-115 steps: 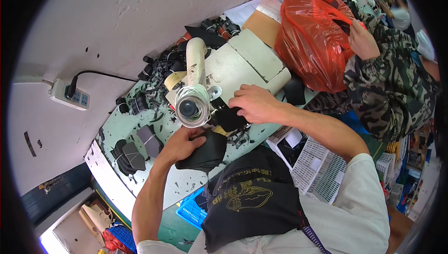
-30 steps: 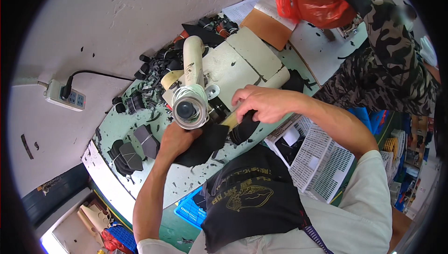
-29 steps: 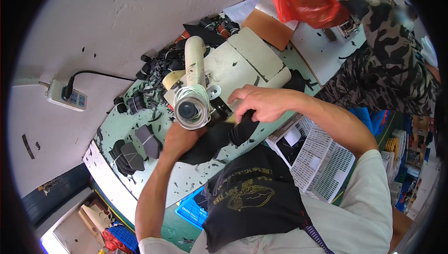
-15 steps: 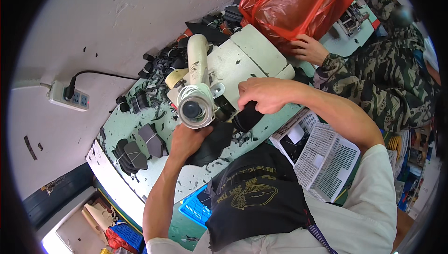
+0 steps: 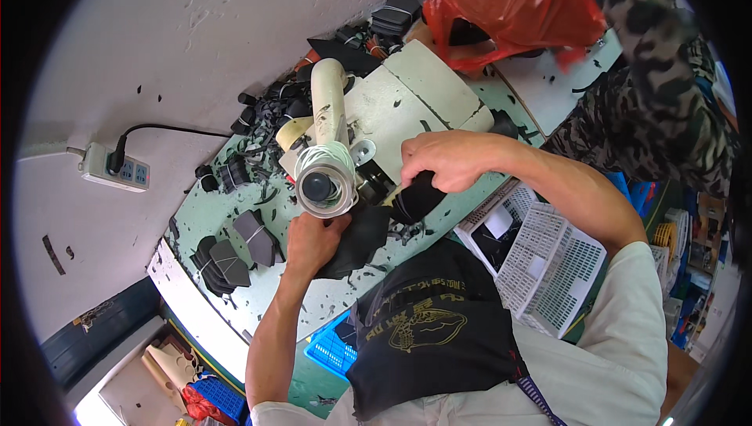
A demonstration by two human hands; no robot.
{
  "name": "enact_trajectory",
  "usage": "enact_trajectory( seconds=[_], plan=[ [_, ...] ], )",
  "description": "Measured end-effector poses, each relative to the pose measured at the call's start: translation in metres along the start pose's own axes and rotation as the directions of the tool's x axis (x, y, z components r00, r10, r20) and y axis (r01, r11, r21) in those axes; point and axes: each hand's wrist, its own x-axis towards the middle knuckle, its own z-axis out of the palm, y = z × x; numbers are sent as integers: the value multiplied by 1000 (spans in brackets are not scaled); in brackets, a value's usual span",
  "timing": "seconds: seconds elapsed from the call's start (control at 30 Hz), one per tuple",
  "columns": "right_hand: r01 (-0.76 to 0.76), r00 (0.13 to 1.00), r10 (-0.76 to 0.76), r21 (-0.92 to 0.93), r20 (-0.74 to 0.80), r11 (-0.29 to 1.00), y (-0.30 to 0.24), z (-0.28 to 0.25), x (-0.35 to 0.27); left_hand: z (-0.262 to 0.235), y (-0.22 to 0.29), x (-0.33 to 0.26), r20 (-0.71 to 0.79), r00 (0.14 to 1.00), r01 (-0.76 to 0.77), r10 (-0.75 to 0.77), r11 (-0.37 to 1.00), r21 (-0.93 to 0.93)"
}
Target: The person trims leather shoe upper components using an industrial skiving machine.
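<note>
A cream machine with a round lamp head stands on the pale green table. Under the lamp lies a black leather piece. My left hand grips its left edge just below the lamp. My right hand pinches the piece's upper right end close to the machine's working point.
Stacks of black cut pieces lie at the table's left, with more scraps behind the machine. A white perforated basket stands at my right. A person in camouflage clothing handles a red plastic bag at the far right. A power strip lies by the wall.
My hands shifted slightly with the black piece, staying at the machine. The other person's red bag moved left over the machine's far end, then up and back.
</note>
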Motion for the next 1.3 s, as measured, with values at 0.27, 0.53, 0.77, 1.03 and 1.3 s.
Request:
enact_trajectory(
  seconds=[0.27, 0.53, 0.77, 1.03, 1.3],
  plan=[
    [-127, 987, 118, -83, -113, 988, -14, 21, 1, 23, 19, -17, -139, 989, 23, -43, 990, -141],
    [30, 487, -565, -633, -667, 773, -46, 37, -66, 46, 33, -117, -97, 986, -155, 137, 964, -214],
    [-14, 515, -535, -631, -670, 776, -44, 40, -65, 34, 17, -99, 34, 992, -89, 120, 871, -482],
    [17, 913, -27, -29, -407, 999, -14, 24, -33, -2, -3, -16, 63, 994, 98, -91, 988, -119],
    [189, 981, -192, 61, 37, 980, 3, 8, -1, -5, 7, 9, -14, 998, -66, 65, 998, -13]
  ],
)
